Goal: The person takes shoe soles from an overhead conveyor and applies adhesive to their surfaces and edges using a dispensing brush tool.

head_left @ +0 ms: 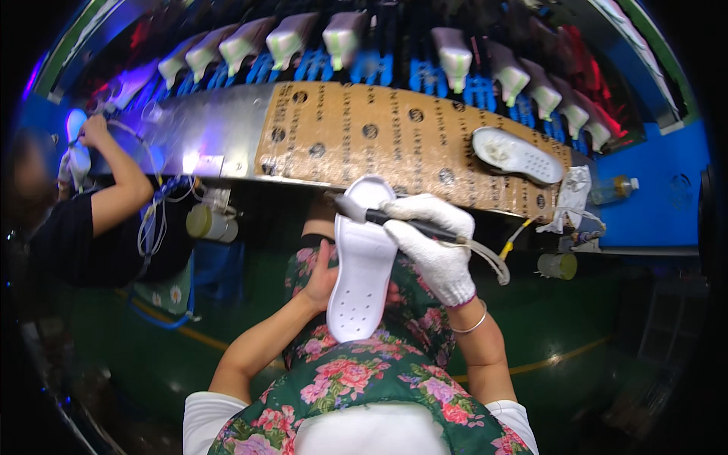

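Note:
A white shoe sole (359, 273) with small holes toward its near end stands in front of my lap. My bare left hand (322, 282) grips its left side and reaches underneath, with fingertips showing at the right edge. My right hand (440, 241), in a white knitted glove, is closed around a dark-handled brush (376, 217) with a pale hose at its back end. The brush head lies over the far part of the sole; whether it touches cannot be made out. Another white sole (535, 162) rests on the cardboard, with whitish residue at its left end.
Printed cardboard (364, 129) covers part of the metal bench (205, 129). Beyond it hangs a blurred row of pale shoe-shaped pieces (453, 59) on blue holders. A clear bottle (616, 188) stands beside crumpled white paper (575, 189) at right. A co-worker's arm (121, 171) works at left.

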Available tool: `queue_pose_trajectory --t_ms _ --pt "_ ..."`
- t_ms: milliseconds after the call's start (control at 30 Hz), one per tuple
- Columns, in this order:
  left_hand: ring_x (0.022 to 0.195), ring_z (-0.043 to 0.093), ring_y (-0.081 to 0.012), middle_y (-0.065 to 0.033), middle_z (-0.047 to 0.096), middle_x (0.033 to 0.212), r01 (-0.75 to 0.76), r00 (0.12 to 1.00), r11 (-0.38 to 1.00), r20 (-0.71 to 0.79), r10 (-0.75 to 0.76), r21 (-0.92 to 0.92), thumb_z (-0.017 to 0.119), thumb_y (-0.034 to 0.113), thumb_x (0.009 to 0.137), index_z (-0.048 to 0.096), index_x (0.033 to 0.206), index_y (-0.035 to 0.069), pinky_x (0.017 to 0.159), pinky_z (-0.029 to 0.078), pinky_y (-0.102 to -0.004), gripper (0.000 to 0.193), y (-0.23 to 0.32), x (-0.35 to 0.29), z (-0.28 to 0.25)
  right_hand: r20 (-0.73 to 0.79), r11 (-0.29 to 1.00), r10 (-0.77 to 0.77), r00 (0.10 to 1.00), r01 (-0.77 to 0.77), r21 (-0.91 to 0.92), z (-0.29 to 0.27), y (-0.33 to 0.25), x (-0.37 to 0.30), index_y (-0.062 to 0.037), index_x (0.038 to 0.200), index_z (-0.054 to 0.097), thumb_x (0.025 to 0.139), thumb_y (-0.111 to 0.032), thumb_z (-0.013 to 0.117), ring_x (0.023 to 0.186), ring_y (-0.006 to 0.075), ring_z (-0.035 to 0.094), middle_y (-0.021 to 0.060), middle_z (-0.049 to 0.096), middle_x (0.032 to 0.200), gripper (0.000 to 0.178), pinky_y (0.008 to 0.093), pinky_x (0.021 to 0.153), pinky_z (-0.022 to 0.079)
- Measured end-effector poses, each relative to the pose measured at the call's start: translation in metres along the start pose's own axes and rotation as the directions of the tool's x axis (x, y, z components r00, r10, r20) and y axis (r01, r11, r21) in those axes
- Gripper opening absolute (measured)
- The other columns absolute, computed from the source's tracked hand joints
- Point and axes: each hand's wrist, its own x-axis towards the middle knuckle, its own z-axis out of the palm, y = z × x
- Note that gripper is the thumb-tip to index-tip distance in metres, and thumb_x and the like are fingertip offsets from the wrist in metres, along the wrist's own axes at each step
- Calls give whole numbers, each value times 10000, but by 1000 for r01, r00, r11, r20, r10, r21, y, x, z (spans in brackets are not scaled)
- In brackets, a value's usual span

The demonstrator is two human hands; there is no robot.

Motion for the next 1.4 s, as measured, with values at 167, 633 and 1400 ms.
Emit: queue_pose_trajectory --t_ms 167,633,1400 --pt "1244 601 -478 -254 586 1384 -167 986 891 -52 160 -421 85 978 798 351 1576 74 1082 474 -585 1222 21 24 40 43 937 -190 981 194 -290 7 -4 4 -17 1028 780 792 -11 825 884 226 738 128 771 986 240 323 804 578" --pt "1491 385 -288 -132 340 1646 -261 917 862 -168 363 435 90 848 936 158 1656 141 1239 312 -465 1011 24 34 48 262 641 -519 814 573 -510 33 -5 17 -47 1041 772 736 47 810 842 289 726 135 751 985 321 363 750 569" --pt "1429 467 -328 -153 416 1597 -384 877 905 -233 420 185 217 931 856 244 1631 116 1186 399 -504 1125 52 28 2 314 785 -498 808 574 -232 43 5 -5 -39 1075 754 735 40 802 890 307 726 143 758 1043 353 394 786 569"
